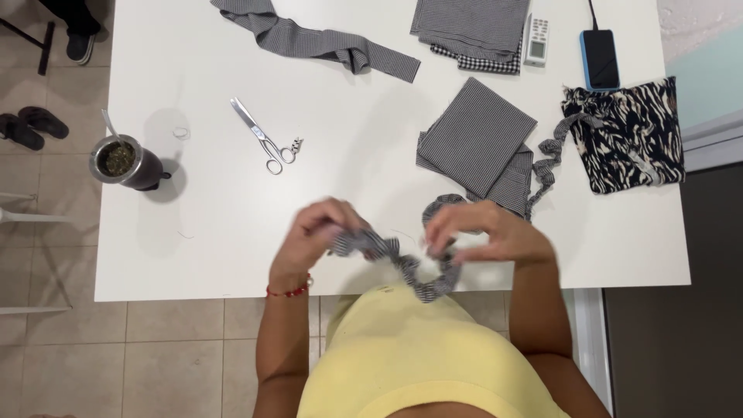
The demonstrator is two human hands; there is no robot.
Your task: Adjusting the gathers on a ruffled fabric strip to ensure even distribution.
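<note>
Both my hands hold a gathered, ruffled band of black-and-white checked fabric [410,267] over the near edge of the white table [232,209]. My left hand [317,232] pinches one end of the band between its fingers. My right hand [491,232] grips the other end, where the band curls into a loop. A red bead bracelet [290,292] sits on my left wrist. The fabric sags between the hands toward my yellow top.
Steel scissors [267,139] lie mid-table. A metal cup with a straw [124,161] stands at the left. Folded checked cloth [480,139], a long checked strip [309,39], a patterned dark cloth [627,139], a phone [600,58] and a remote [536,39] lie beyond.
</note>
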